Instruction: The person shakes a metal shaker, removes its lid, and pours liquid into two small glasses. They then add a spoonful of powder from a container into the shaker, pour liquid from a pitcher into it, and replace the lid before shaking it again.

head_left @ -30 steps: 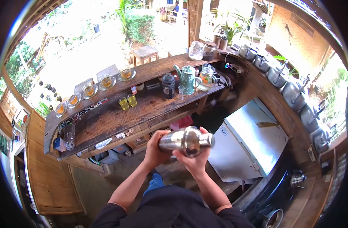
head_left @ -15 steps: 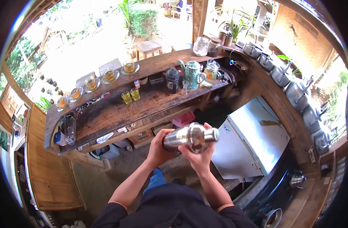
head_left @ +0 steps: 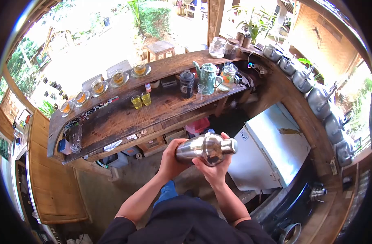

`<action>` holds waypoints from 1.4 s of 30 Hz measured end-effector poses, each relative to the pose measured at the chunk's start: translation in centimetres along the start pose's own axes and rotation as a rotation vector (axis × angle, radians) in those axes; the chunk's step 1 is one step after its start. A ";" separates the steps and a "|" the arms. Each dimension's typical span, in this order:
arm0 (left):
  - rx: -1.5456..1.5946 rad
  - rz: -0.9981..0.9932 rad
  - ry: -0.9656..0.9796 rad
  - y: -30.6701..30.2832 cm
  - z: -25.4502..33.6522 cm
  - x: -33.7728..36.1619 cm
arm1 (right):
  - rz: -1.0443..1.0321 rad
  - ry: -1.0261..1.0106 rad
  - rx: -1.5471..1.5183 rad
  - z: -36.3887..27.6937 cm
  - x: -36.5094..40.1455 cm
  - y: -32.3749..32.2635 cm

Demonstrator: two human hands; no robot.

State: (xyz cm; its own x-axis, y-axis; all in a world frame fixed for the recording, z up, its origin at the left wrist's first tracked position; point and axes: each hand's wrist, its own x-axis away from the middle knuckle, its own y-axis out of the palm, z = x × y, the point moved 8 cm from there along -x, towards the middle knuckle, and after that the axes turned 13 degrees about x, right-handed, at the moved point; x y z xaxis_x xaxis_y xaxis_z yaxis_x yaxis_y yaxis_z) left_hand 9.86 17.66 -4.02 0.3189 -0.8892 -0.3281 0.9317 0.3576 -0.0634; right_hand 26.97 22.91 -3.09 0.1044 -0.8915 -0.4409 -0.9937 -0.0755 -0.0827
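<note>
A shiny metal cocktail shaker (head_left: 194, 149) lies nearly sideways in front of my body, its capped end pointing right. My left hand (head_left: 171, 160) wraps round the body end of it. Around the shoulder and cap end, my right hand (head_left: 215, 168) is closed, with the thumb across the near side. Beyond the shaker, two small glasses of yellow liquid (head_left: 141, 100) stand on the wooden counter (head_left: 108, 126). To their right are a French press (head_left: 187, 84), a speckled green enamel pot (head_left: 207, 78) and a glass jug (head_left: 228, 74).
Several glass cups of amber drink on saucers (head_left: 118, 77) line the raised counter ledge. A white fridge (head_left: 255, 158) stands close on my right. Several metal kettles (head_left: 319, 99) run along the right-hand ledge. A wooden panel (head_left: 52, 166) is at the left.
The shaker and both hands have shifted slightly right and down in the view. The grip looks the same, and the counter scene has moved a little with the camera.
</note>
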 end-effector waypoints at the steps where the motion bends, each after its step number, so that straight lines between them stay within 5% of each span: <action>1: 0.000 -0.001 0.000 0.1 0.9 -0.3 | -0.019 -0.129 -0.034 -1.3 0.1 -0.4; 3: -0.119 -0.013 0.372 0.4 7.4 -0.8 | -0.110 -0.463 -0.097 -6.6 -1.0 -2.2; 4: -0.119 -0.010 0.362 0.3 8.7 -0.9 | 0.045 -0.625 -0.138 -9.6 -0.4 -3.2; 6: -0.117 -0.064 0.627 0.6 12.2 -0.1 | 0.004 -0.591 -0.283 -12.1 0.8 -3.9; 10: -0.117 0.006 0.409 -0.2 6.5 -1.0 | -0.194 -0.571 0.117 -7.1 -0.7 -1.4; 12: 0.052 0.015 0.067 -0.4 -0.1 0.0 | -0.060 -0.123 0.012 -1.9 -0.1 0.3; 13: 0.053 0.006 0.044 -0.1 -0.3 -0.1 | -0.051 0.091 -0.092 -0.6 0.1 0.9; 14: 0.054 -0.007 0.011 0.2 -0.5 0.3 | -0.056 0.102 -0.092 -0.4 0.6 0.7; 15: 0.055 -0.007 0.010 0.2 -0.3 0.2 | -0.051 -0.064 -0.097 -1.4 0.4 0.0; 17: -0.102 0.003 0.382 0.3 6.2 0.2 | -0.137 -0.434 -0.146 -4.9 0.2 -1.7; 18: -0.088 -0.002 0.475 0.4 8.1 0.8 | -0.019 -0.555 -0.174 -7.1 0.8 -3.0; 22: -0.063 -0.026 0.557 -0.6 6.5 1.9 | -0.098 -0.643 -0.151 -9.5 1.8 -1.6; 24: -0.025 0.024 0.337 -1.8 1.3 1.1 | -0.169 -0.508 0.015 -5.5 1.5 0.7; 26: 0.084 0.041 -0.050 -2.1 -3.5 1.6 | -0.207 -0.081 0.038 -0.1 2.1 3.2; 28: -0.010 0.053 0.014 -1.9 -2.2 2.2 | -0.180 -0.014 0.068 0.4 2.0 2.5; 31: -0.114 0.031 0.394 -2.7 4.1 2.0 | -0.202 -0.440 0.001 -6.1 2.2 0.9; 32: -0.102 0.039 0.442 -3.1 5.0 2.2 | -0.019 -0.646 -0.226 -7.6 2.5 1.2; 34: -0.181 0.070 0.480 -4.3 4.6 2.2 | 0.019 -0.675 -0.247 -7.5 2.7 2.4; 36: -0.170 0.071 0.247 -6.2 -1.3 2.0 | -0.028 -0.542 -0.117 -2.4 3.0 5.4; 37: -0.116 0.067 0.009 -7.4 -6.0 2.8 | -0.153 -0.403 0.216 0.5 3.5 7.7; 38: -0.056 0.068 -0.233 -8.4 -11.1 4.4 | -0.272 0.150 -0.067 5.7 4.6 10.2; 39: 0.010 0.064 -0.263 -9.3 -15.6 6.7 | -0.276 0.182 -0.016 7.4 5.4 10.9; 42: -0.027 0.121 -0.155 -9.5 -13.7 8.0 | -0.280 0.077 -0.026 5.4 5.7 10.7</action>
State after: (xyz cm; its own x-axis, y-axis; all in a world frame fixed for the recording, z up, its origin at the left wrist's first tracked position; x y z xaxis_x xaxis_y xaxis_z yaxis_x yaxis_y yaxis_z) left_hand 1.19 11.11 -18.98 0.4529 -0.8720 -0.1860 0.8808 0.4699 -0.0582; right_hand 17.14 19.39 -11.30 0.3720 -0.8658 -0.3347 -0.9276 -0.3335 -0.1683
